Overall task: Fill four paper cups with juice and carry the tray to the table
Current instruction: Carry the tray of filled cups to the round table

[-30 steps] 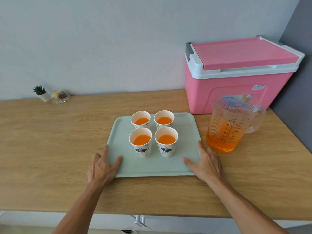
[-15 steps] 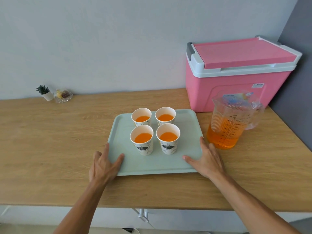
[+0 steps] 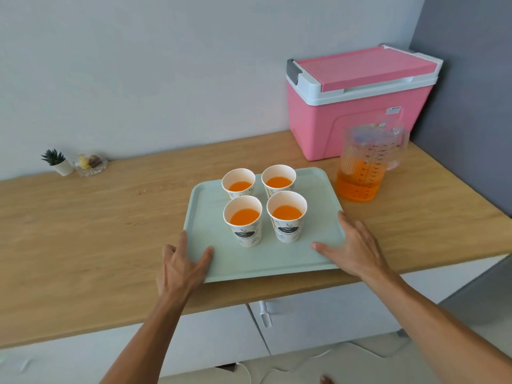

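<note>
A pale green tray (image 3: pixel 266 261) rests on the wooden counter (image 3: pixel 97 231), its near edge close to the counter's front. Several white paper cups of orange juice stand on it in a square: near left cup (image 3: pixel 243 223), near right cup (image 3: pixel 287 214), far left cup (image 3: pixel 238 182), far right cup (image 3: pixel 278 178). My left hand (image 3: pixel 184 266) grips the tray's near left corner, thumb on top. My right hand (image 3: pixel 357 248) holds the near right corner the same way. A clear pitcher (image 3: pixel 365 164), partly filled with juice, stands right of the tray.
A pink cooler box (image 3: pixel 354 106) sits at the back right against the wall. A small potted plant (image 3: pixel 56 162) and a glass dish (image 3: pixel 90 164) stand at the back left. White cabinet fronts (image 3: pixel 318 322) show below the counter edge.
The tray has slid toward the counter's front edge with both hands on its corners. My view has pulled back and tilted, so the cabinets below now show.
</note>
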